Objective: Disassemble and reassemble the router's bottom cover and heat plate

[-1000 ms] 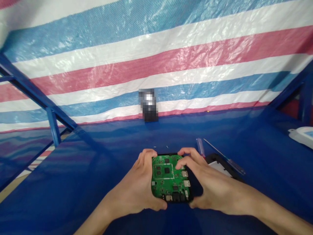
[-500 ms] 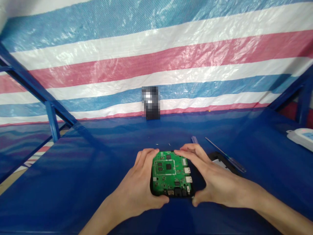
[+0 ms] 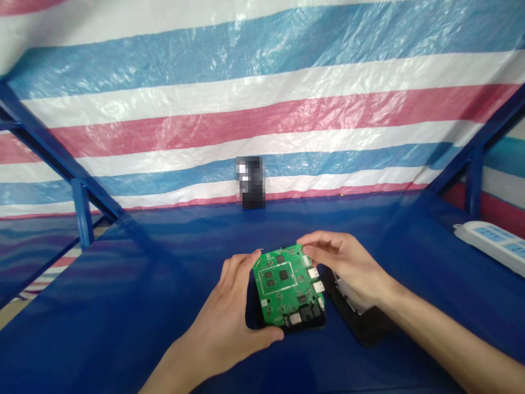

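Observation:
A green circuit board (image 3: 283, 287), with chips on top and metal ports along its right and near sides, sits slightly turned over a black casing (image 3: 318, 324). My left hand (image 3: 229, 312) grips the left side, fingers at the far left corner and thumb along the near edge. At the far right corner, my right hand (image 3: 340, 260) pinches the board's edge between thumb and fingers. A dark gap shows between the board's left edge and the left palm. How far the board stands clear of the casing, I cannot tell.
Under my right forearm lies a black cover (image 3: 365, 325) with a pale plate in it. A white power strip (image 3: 496, 238) is at the right. A dark pixelated object (image 3: 252, 183) stands at the back of the blue table (image 3: 172, 246), before a striped sheet (image 3: 262, 120).
My right thumb has left the near right corner and joined the fingers at the far right corner. The board has turned slightly counterclockwise. The screwdriver is now out of sight. The view has shifted.

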The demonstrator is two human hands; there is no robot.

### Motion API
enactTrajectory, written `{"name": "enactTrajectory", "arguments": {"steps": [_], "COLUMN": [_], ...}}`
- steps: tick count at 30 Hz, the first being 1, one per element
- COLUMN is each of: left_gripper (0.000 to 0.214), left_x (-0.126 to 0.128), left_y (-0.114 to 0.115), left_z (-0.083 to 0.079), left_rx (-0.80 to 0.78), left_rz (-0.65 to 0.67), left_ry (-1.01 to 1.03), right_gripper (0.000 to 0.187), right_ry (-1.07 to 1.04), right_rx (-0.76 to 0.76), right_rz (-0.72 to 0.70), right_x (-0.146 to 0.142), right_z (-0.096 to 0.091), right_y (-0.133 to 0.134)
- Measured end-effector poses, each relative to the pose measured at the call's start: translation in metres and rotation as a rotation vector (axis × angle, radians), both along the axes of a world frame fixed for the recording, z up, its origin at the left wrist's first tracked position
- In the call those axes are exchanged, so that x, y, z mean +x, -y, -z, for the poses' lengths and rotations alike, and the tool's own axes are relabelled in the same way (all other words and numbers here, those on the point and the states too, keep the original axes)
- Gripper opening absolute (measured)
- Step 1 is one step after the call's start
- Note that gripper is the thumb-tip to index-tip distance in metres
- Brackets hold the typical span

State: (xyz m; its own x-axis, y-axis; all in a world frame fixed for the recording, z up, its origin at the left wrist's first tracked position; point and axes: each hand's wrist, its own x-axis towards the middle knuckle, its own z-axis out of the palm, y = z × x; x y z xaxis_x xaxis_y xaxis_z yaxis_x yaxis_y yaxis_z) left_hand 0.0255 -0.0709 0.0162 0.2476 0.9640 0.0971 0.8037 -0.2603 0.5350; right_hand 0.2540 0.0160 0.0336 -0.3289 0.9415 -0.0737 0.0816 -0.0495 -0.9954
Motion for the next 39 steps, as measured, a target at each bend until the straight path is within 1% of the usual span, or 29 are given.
{"name": "enactTrajectory", "arguments": {"steps": [3,6,8,11,14,17,19,21,24,26,28,30,33,35,39], "left_gripper": [0.096,0.096,0.098,0.098,0.098,0.097,0.098,0.099,0.101,0.101,0.102,0.103,0.101,0.1,0.102], "left_x": [0.001,0.004,0.005,0.005,0.002,-0.003,-0.007,-0.011,-0.016,-0.018,-0.02,-0.021,-0.021,-0.02,-0.017], "left_y": [-0.014,-0.036,-0.051,-0.066,-0.071,-0.069,-0.066,-0.063,-0.061,-0.062,-0.063,-0.063,-0.063,-0.062,-0.061], "left_z": [-0.012,-0.023,-0.025,-0.021,-0.013,-0.009,-0.008,-0.007,-0.006,-0.006,-0.007,-0.008,-0.008,-0.007,-0.005], "left_rx": [0.112,0.226,0.28,0.316,0.352,0.414,0.452,0.487,0.525,0.539,0.557,0.574,0.578,0.564,0.54], "left_rz": [0.034,0.101,0.143,0.192,0.213,0.206,0.19,0.175,0.155,0.153,0.16,0.169,0.184,0.204,0.218], "left_ry": [-0.053,-0.135,-0.17,-0.156,-0.138,-0.162,-0.168,-0.16,-0.146,-0.144,-0.152,-0.166,-0.188,-0.199,-0.199], "right_gripper": [0.034,0.035,0.034,0.033,0.03,0.03,0.029,0.032,0.046,0.062,0.08,0.098,0.115,0.121,0.121], "right_ry": [-0.003,-0.019,-0.021,-0.006,0.019,0.042,0.129,0.262,0.388,0.46,0.568,0.656,0.701,0.713,0.732], "right_rx": [0.084,0.168,0.199,0.243,0.273,0.298,0.4,0.565,0.768,0.834,0.835,0.798,0.783,0.788,0.799], "right_rz": [0.074,0.159,0.198,0.233,0.228,0.202,0.173,0.125,0.01,-0.077,-0.15,-0.2,-0.22,-0.211,-0.211], "right_x": [0.0,0.003,0.006,0.009,0.01,0.011,0.013,0.015,0.021,0.025,0.029,0.03,0.029,0.028,0.028], "right_z": [-0.005,-0.007,-0.005,0.001,0.008,0.015,0.018,0.021,0.023,0.023,0.023,0.022,0.02,0.019,0.018], "right_y": [-0.009,-0.017,-0.021,-0.022,-0.02,-0.016,-0.013,-0.011,-0.012,-0.013,-0.014,-0.014,-0.012,-0.011,-0.01]}}
